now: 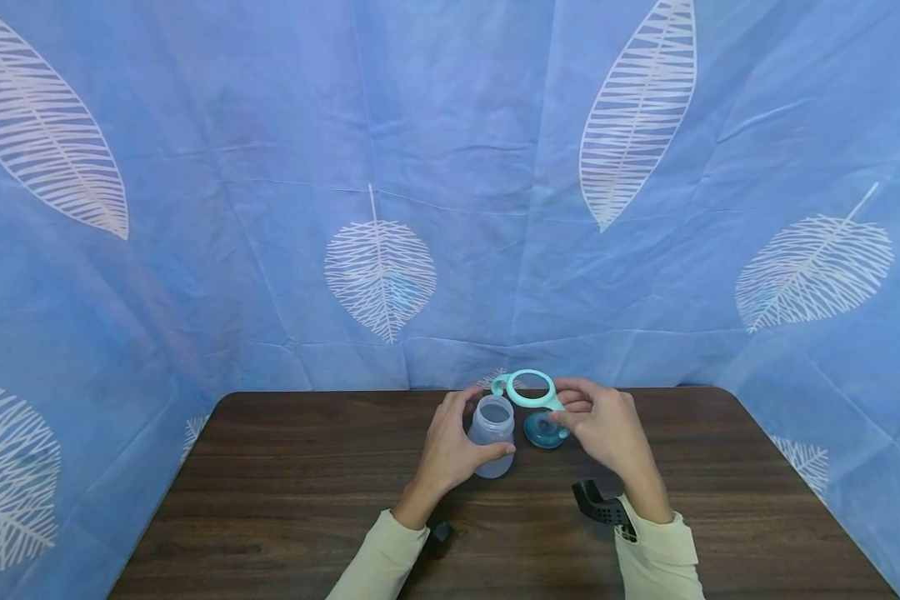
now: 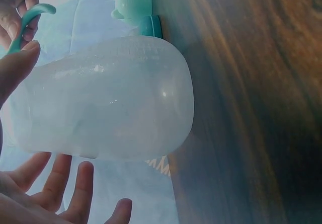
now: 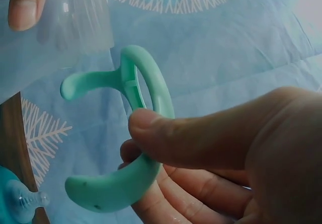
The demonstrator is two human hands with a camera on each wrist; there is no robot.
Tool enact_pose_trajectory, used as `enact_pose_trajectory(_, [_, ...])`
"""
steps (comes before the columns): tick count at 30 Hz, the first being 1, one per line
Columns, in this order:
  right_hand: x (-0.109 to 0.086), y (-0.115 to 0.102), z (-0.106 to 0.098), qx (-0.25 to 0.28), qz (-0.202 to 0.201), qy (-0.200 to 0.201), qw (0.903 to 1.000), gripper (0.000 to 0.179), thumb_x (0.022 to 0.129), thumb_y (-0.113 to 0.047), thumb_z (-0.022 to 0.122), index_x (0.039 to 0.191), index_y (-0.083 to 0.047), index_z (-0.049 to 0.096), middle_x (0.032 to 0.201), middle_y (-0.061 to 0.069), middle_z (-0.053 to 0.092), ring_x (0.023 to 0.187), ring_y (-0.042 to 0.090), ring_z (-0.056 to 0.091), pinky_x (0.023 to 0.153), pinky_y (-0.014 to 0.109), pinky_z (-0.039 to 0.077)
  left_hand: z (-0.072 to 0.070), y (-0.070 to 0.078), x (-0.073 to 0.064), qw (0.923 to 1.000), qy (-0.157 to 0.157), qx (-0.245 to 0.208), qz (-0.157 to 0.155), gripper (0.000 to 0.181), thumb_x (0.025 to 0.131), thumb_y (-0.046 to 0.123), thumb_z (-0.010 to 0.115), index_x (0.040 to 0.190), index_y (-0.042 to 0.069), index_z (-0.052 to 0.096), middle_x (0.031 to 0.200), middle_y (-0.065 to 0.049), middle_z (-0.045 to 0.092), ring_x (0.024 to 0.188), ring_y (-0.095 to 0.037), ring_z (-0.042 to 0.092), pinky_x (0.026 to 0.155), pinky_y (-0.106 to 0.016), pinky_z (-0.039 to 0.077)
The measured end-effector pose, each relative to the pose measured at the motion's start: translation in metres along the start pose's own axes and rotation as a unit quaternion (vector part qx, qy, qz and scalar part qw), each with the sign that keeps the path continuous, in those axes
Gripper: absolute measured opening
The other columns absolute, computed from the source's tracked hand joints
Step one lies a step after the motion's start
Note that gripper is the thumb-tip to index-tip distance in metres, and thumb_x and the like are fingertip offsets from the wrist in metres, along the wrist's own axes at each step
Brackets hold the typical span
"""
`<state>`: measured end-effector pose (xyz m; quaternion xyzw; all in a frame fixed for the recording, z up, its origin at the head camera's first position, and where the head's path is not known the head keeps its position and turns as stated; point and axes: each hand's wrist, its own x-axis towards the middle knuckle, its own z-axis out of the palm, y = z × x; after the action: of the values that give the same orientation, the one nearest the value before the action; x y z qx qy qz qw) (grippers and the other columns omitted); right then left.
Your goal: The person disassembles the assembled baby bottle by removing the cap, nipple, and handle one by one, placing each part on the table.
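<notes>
A translucent, lidless baby bottle (image 1: 492, 435) stands upright on the table with its mouth facing up. My left hand (image 1: 450, 440) grips it, thumb on the near side and fingers on the far side. To its right, my right hand (image 1: 606, 423) pinches a mint-green bottle handle ring (image 3: 113, 194) by one side, thumb against fingers. The ring is held in the air, apart from the bottle, and its two curved grips show in the right wrist view. Below it on the table lies a teal collar (image 1: 543, 433) with a clear nipple (image 3: 31, 198).
A mint-green cap with small rounded bumps (image 2: 135, 5) shows beyond the bottle in the left wrist view, beside the teal collar. The dark wooden table (image 1: 307, 483) ends at a blue leaf-printed cloth (image 1: 465, 275). A black strap (image 1: 600, 504) hangs at the right wrist.
</notes>
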<state>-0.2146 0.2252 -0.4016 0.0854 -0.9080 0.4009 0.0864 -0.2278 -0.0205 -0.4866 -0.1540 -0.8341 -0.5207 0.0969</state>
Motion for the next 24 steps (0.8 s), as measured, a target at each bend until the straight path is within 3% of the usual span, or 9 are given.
enact_pose_trajectory(16, [0.008, 0.011, 0.014, 0.002, 0.018, -0.006, 0.9998, 0.052, 0.092, -0.004, 0.089, 0.139, 0.002, 0.069, 0.102, 0.005, 0.080, 0.096, 0.026, 0.079, 0.083, 0.048, 0.064, -0.001, 0.001, 0.000, 0.9998, -0.009, 0.017, -0.003, 0.077, 0.082, 0.037, 0.100, 0.145, 0.010, 0.066, 0.131, -0.007, 0.070, 0.122, -0.034, 0.064, 0.102, -0.060, 0.052])
enact_pose_trajectory(24, [0.010, 0.015, 0.026, 0.000, 0.027, -0.011, 0.9996, 0.053, 0.089, -0.004, 0.092, 0.136, 0.003, 0.069, 0.099, 0.006, 0.080, 0.093, 0.028, 0.080, 0.076, 0.044, 0.063, -0.002, 0.003, -0.001, 0.9998, -0.005, 0.021, 0.005, 0.070, 0.082, 0.036, 0.100, 0.141, 0.012, 0.070, 0.126, -0.004, 0.070, 0.117, -0.029, 0.066, 0.098, -0.055, 0.054])
